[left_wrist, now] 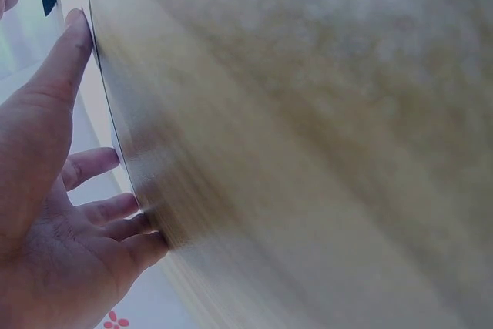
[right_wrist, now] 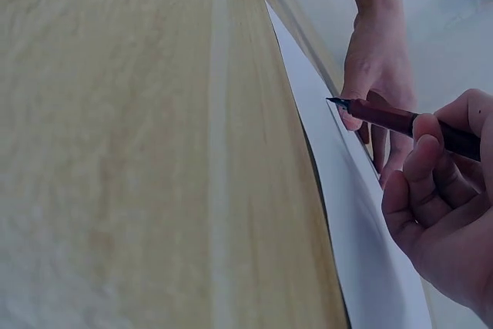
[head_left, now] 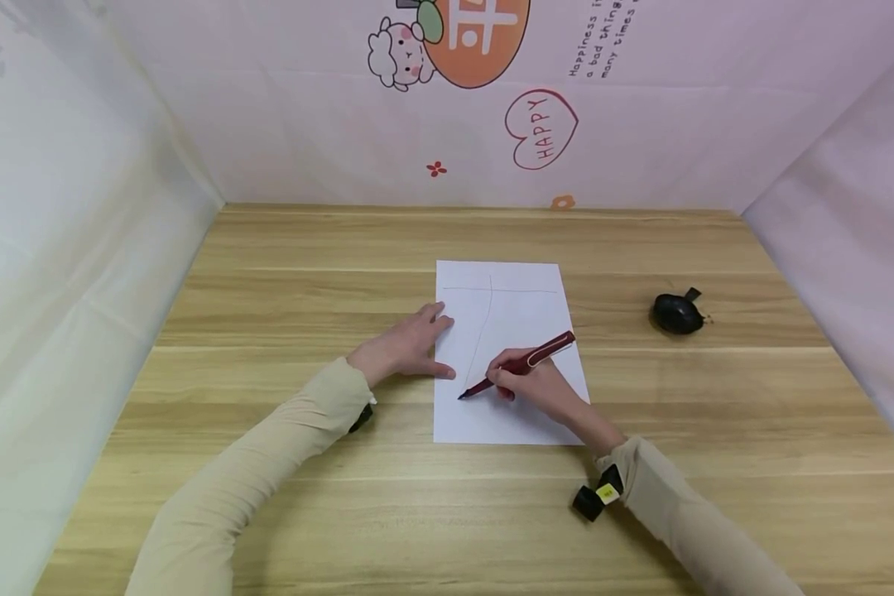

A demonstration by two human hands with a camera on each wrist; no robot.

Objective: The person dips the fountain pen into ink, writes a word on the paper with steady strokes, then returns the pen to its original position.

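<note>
A white sheet of paper (head_left: 521, 323) lies on the wooden table, with a thin horizontal line near its top and a long line that crosses it and slants down to the left. My right hand (head_left: 534, 383) pinches a dark red fountain pen (head_left: 550, 348), its nib at the lower end of the slanting line. In the right wrist view the pen (right_wrist: 385, 115) shows a dark metal nib. My left hand (head_left: 410, 343) rests with spread fingers on the left edge of the paper. The left wrist view shows this hand (left_wrist: 69, 244) with its fingertips along the paper's edge.
A small black object (head_left: 676, 314), perhaps an ink bottle or pouch, sits on the table (head_left: 305, 273) right of the paper. Printed white cloth (head_left: 305, 124) hangs behind and at both sides. Black camera gear (head_left: 588, 502) is strapped at my right wrist.
</note>
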